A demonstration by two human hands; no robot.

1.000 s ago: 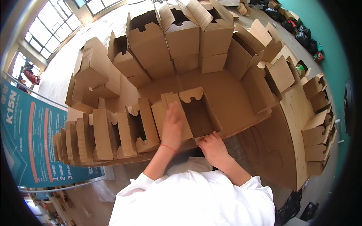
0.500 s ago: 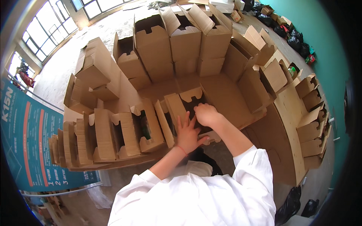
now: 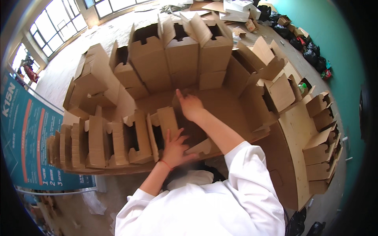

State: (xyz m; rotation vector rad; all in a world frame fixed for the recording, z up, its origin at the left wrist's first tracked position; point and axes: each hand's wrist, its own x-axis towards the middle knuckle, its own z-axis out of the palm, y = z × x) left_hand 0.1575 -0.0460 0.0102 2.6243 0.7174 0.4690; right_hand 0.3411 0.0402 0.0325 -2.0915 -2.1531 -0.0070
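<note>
Head view: our left hand [image 3: 175, 149] splays, left of open cardboard carton [image 3: 195, 134]; right hand [image 3: 190, 106], grip unclear, at far end: best brace steadily.

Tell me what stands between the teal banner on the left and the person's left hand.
In the head view, a row of brown cardboard boxes, side by side, stands between the teal banner and the left hand.

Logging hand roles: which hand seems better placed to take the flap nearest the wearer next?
Left hand, probably: it is beside that flap, while the right hand is at the box's far end.
</note>
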